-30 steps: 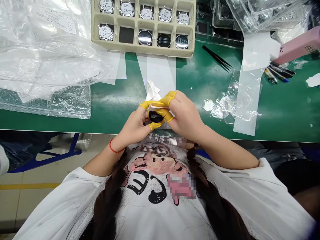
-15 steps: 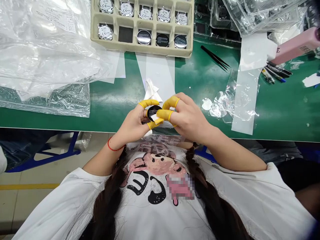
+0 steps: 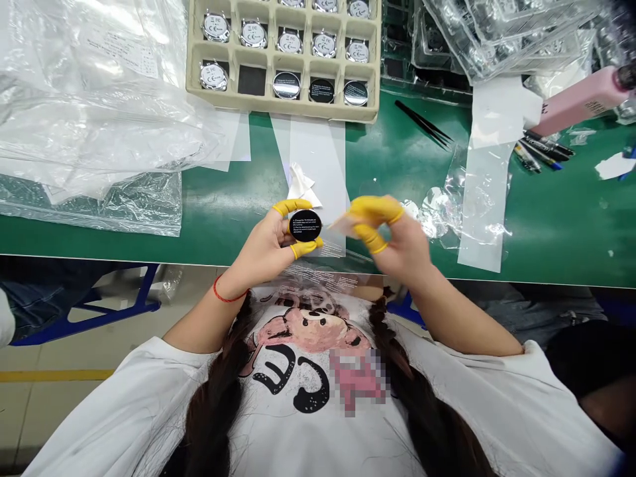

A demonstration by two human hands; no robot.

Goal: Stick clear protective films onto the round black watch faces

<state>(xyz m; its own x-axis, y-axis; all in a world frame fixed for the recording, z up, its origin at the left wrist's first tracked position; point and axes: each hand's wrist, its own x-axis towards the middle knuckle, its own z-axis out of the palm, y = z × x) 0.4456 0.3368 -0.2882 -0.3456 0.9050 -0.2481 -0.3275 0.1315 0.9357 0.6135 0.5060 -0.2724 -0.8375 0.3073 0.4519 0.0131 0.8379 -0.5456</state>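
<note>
At the bench edge, your left hand [image 3: 263, 245] clasps a round black disc with white print [image 3: 305, 225] between fingertips in yellow rubber finger cots [image 3: 291, 207]. Your right hand [image 3: 400, 238] pinches a thin translucent strip [image 3: 342, 225], slightly blurred, just beside the disc. Beyond, on a green bench mat [image 3: 223, 199], lie a clear plastic sheet [image 3: 318, 159], slender black tweezers [image 3: 422, 122] and a beige moulded pulp tray [image 3: 298, 112] holding round silver metal pieces [image 3: 253, 34].

Factory assembly bench: long green workbench [image 3: 561, 225], pulp tray [image 3: 283, 109] of round metal parts [image 3: 253, 34], fine tweezers [image 3: 423, 123], heaps of plastic bags [image 3: 89, 112].
</note>
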